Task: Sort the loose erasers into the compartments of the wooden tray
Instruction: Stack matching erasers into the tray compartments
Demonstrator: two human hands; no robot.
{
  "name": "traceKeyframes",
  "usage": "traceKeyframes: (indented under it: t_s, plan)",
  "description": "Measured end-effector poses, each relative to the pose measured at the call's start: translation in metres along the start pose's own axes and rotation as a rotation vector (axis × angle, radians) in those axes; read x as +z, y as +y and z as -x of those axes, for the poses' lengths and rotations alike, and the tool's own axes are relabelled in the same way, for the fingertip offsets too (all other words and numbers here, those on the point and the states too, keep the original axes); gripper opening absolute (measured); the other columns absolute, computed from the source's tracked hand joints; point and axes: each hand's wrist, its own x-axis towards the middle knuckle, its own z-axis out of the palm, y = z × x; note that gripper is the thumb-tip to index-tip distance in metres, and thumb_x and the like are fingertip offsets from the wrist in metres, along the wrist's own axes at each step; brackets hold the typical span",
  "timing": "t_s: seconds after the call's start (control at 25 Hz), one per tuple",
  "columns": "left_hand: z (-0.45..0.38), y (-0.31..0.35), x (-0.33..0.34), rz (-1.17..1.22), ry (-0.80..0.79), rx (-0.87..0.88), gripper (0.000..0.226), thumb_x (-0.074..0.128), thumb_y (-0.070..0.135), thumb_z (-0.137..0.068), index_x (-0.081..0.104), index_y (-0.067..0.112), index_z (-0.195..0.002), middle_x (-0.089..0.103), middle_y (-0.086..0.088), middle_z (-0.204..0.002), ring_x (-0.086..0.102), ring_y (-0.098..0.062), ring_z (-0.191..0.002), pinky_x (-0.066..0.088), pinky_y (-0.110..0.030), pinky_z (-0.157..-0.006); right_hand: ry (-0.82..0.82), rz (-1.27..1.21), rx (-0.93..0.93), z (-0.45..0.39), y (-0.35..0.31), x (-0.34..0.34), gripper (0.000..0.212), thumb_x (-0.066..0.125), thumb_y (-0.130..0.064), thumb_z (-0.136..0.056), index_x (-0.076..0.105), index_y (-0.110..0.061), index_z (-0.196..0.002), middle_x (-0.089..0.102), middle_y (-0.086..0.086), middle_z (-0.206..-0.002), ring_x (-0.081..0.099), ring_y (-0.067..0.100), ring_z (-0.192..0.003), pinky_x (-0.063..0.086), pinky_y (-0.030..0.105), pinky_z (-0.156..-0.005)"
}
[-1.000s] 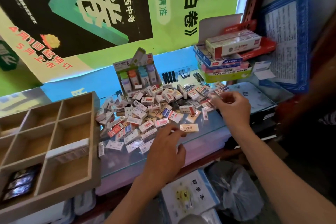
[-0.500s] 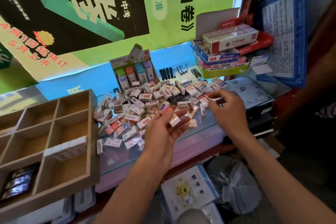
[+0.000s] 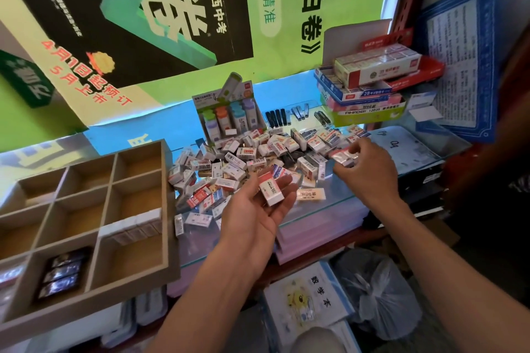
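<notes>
Eraser pile (image 3: 252, 157) on glass desk (image 3: 329, 209), w/ tray (image 3: 169, 209) at left. Left hand (image 3: 258, 209) palm up, fingers curled round 2B eraser (image 3: 271, 190). Right hand (image 3: 370, 169) fingers pinch eraser (image 3: 342, 157) by pile. Box stack (image 3: 372, 86) & corrector display (image 3: 229, 114) behind.

1. Two bare forearms enter from the lower edge of the frame, one at lower centre and one at lower right; no sleeve shows on either (any clothing lies outside the frame).
2. The left hand (image 3: 255, 209) wears no glove, ring or watch that can be seen.
3. The right hand (image 3: 365, 169) is likewise bare, wrist uncovered, with no band or bracelet visible.
</notes>
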Motion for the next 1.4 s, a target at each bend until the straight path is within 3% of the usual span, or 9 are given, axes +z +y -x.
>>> traceKeyframes:
  t_s: [0.2, 0.4, 0.52, 0.64, 0.84, 1.04, 1.2, 1.32, 1.4]
  plan:
    - [0.01, 0.004, -0.007, 0.01, -0.054, 0.123, 0.053, 0.066, 0.04, -0.084, 0.059, 0.009, -0.126, 0.069, -0.017, -0.104, 0.067, -0.027, -0.097, 0.059, -0.035, -0.08, -0.007, -0.586, -0.167, 0.067, -0.071, -0.04, 0.04, 0.083, -0.024, -0.075, 0.051, -0.023, -0.1, 0.063, -0.008, -0.095, 0.064, 0.007, -0.086, 0.051, 0.017, -0.064]
    - [0.031, 0.028, -0.033, -0.034, -0.001, 0.345, 0.036, 0.069, 0.016, -0.084, 0.062, 0.006, -0.119, 0.073, -0.009, -0.103, 0.071, -0.019, -0.092, 0.059, -0.033, -0.08, -0.228, -0.767, -0.385, 0.12, -0.149, -0.027, 0.024, 0.08, -0.012, -0.078, 0.066, -0.016, -0.097, 0.063, -0.006, -0.1, 0.063, 0.013, -0.085, 0.054, 0.027, -0.073]
    - [0.056, 0.049, -0.07, -0.104, 0.094, 0.391, 0.02, 0.066, 0.01, -0.089, 0.066, 0.008, -0.11, 0.073, -0.011, -0.104, 0.071, -0.018, -0.087, 0.06, -0.031, -0.072, -0.478, -1.146, -0.107, 0.142, -0.175, -0.016, 0.028, 0.076, -0.001, -0.081, 0.067, -0.016, -0.103, 0.072, 0.001, -0.096, 0.069, 0.018, -0.084, 0.057, 0.028, -0.074]
    - [0.076, 0.063, -0.108, -0.18, 0.152, 0.406, 0.02, 0.063, 0.012, -0.092, 0.064, 0.009, -0.112, 0.074, -0.013, -0.106, 0.07, -0.025, -0.094, 0.06, -0.034, -0.073, -0.564, -1.326, 0.263, 0.168, -0.209, 0.004, 0.034, 0.078, -0.001, -0.077, 0.064, -0.012, -0.106, 0.073, 0.014, -0.101, 0.072, 0.029, -0.094, 0.059, 0.041, -0.085]
    - [0.112, 0.099, -0.173, -0.176, 0.21, 0.41, 0.02, 0.06, 0.014, -0.095, 0.062, 0.012, -0.115, 0.074, -0.014, -0.104, 0.073, -0.023, -0.091, 0.06, -0.032, -0.069, -0.605, -1.238, 0.318, 0.203, -0.269, 0.021, 0.035, 0.078, -0.006, -0.08, 0.056, -0.016, -0.105, 0.071, 0.01, -0.099, 0.072, 0.028, -0.089, 0.06, 0.052, -0.08]
    - [0.15, 0.157, -0.253, -0.247, 0.387, 0.445, 0.033, 0.066, 0.001, -0.089, 0.057, 0.013, -0.118, 0.075, -0.01, -0.102, 0.072, -0.019, -0.086, 0.058, -0.032, -0.074, -0.749, -1.174, 0.191, 0.23, -0.332, 0.045, 0.039, 0.079, -0.002, -0.077, 0.06, -0.022, -0.104, 0.072, 0.002, -0.097, 0.07, 0.025, -0.094, 0.059, 0.039, -0.077]
    - [0.166, 0.197, -0.307, -0.279, 0.451, 0.417, 0.031, 0.068, -0.004, -0.085, 0.06, 0.016, -0.108, 0.073, -0.011, -0.101, 0.072, -0.017, -0.082, 0.055, -0.026, -0.064, -0.839, -0.719, -0.3, 0.235, -0.385, 0.072, 0.034, 0.075, -0.013, -0.085, 0.056, -0.027, -0.109, 0.068, -0.007, -0.105, 0.066, 0.009, -0.095, 0.057, 0.023, -0.074]
    - [0.172, 0.21, -0.333, -0.353, 0.505, 0.433, 0.035, 0.069, -0.002, -0.085, 0.059, 0.015, -0.115, 0.072, -0.011, -0.104, 0.071, -0.021, -0.09, 0.053, -0.025, -0.06, -0.873, -0.231, -0.756, 0.229, -0.42, 0.091, 0.043, 0.07, -0.017, -0.089, 0.049, -0.032, -0.123, 0.067, -0.006, -0.114, 0.065, 0.011, -0.099, 0.058, 0.03, -0.082]
    - [0.176, 0.213, -0.339, -0.368, 0.509, 0.479, 0.033, 0.068, -0.003, -0.086, 0.059, 0.015, -0.111, 0.071, -0.011, -0.104, 0.069, -0.021, -0.091, 0.055, -0.027, -0.063, -0.881, -0.01, -0.907, 0.227, -0.431, 0.103, 0.045, 0.068, -0.016, -0.09, 0.049, -0.031, -0.129, 0.065, -0.004, -0.125, 0.063, 0.015, -0.108, 0.054, 0.032, -0.087]
